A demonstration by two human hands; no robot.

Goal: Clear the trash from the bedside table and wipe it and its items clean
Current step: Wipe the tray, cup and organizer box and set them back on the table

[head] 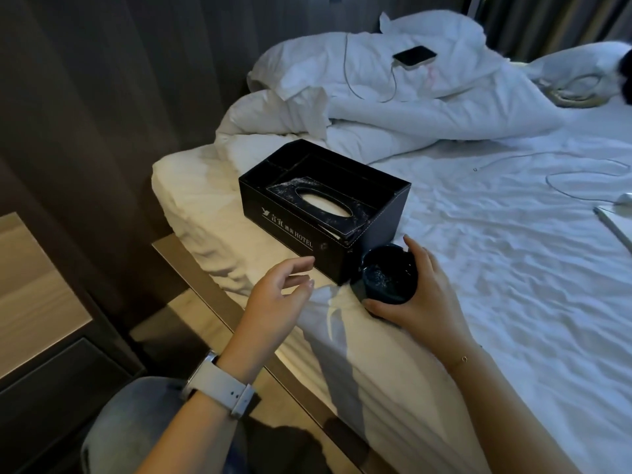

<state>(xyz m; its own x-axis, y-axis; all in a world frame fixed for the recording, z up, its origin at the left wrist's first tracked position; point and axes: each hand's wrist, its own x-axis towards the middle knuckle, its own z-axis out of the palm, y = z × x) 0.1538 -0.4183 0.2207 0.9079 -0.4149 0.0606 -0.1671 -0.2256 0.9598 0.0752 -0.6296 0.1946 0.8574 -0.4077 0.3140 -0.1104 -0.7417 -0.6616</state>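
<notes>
Ashtray (388,275): dark, round, resting on the white bed sheet (496,251) at the near corner of the mattress, touching the corner of the tissue box; pale specks line its inside, too fine to identify.
Right hand (422,295): wrapped around the ashtray's right side, thumb under the near rim, fingers over the far rim; a thin bracelet (464,359) circles the wrist.
Left hand (278,292): released, fingers loosely curled, hovering just beside the tissue box and holding nothing; a pale watch band (222,384) sits on the wrist.
Tissue box (321,206): black organizer lettered "HOTEL", standing on the sheet near the mattress edge; its oval slot shows tissue, its top is speckled pale; the rear compartments are in shadow, contents unreadable.
Bedside table (30,278): only a pale strip at the left edge shows; the rest is cut off.
Phone (414,56): lying on the rumpled duvet (393,97), cable attached.
Right margin: a flat pale object (614,227) is cropped; its identity cannot be told.
Bottom edge: a denim-clad knee (136,415), partly hidden by the left forearm.
</notes>
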